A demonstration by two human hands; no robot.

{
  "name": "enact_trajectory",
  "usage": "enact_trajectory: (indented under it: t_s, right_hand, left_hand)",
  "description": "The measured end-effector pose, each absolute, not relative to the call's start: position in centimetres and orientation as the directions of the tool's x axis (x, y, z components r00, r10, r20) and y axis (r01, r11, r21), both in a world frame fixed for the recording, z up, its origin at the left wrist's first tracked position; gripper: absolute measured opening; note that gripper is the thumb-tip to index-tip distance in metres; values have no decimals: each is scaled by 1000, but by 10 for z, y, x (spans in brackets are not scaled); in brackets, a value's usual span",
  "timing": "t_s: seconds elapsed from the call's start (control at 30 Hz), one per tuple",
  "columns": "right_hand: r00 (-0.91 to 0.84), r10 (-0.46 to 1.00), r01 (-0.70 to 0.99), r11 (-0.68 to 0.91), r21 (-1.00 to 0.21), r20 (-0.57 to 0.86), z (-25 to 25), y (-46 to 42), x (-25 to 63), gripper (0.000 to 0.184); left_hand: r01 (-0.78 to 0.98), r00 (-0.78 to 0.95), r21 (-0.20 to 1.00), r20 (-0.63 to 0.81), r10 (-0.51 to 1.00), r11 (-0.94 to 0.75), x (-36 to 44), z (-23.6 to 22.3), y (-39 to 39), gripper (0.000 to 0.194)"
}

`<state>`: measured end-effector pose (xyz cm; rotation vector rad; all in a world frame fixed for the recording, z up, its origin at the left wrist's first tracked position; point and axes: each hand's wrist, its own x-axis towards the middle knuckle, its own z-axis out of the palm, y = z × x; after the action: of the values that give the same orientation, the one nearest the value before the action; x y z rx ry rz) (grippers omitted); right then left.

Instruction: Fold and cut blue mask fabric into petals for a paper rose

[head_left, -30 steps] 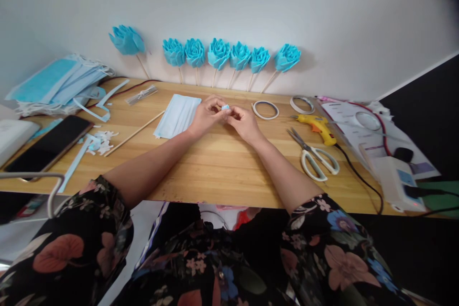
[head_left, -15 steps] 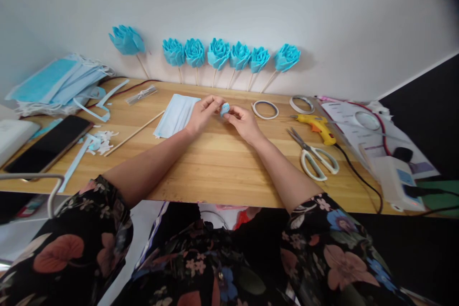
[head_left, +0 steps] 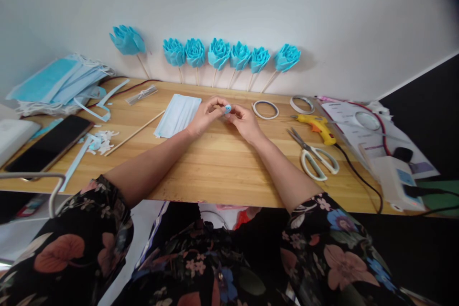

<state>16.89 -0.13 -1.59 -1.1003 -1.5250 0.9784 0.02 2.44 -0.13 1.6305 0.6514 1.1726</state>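
Between my fingertips is a small rolled piece of light blue fabric [head_left: 227, 109], mostly covered by the fingers. My left hand [head_left: 209, 115] pinches it from the left with thumb and forefinger. From the right, my right hand [head_left: 244, 122] grips the same roll. Beside my left wrist lies a flat pale blue pleated sheet, like a face mask without loops [head_left: 177, 115]. A thin wooden stick [head_left: 134, 133] rests at an angle to the left of that sheet.
Several blue fabric flowers [head_left: 219, 53] on sticks lean against the wall. At right lie tape rolls [head_left: 265, 110], a yellow glue gun [head_left: 317, 126] with its cord, and scissors [head_left: 311, 153]. At left are stacked masks [head_left: 53, 79], a phone [head_left: 50, 146] and scraps [head_left: 100, 142].
The blue roll has turned and shifted slightly right, showing less of itself. My left fingers have moved a little to the right around it; my right hand stays nearly in place.
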Motion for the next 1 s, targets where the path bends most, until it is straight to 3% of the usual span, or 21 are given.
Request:
enact_trajectory:
  t_s: [0.3, 0.73, 1.0]
  right_hand:
    - [-133, 959, 159, 271, -949, 251, -13, -5, 167, 36]
    - [-161, 953, 240, 290, -926, 256, -12, -6, 167, 31]
    - [-91, 966, 164, 256, -953, 244, -17, -2, 168, 32]
  left_hand:
    - [-125, 419, 922, 383, 823, -366, 1, -4, 26, 37]
    - [-153, 388, 919, 394, 833, -363, 1, -7, 28, 35]
    - [-206, 268, 921, 378, 886, -330, 2, -15, 36, 34]
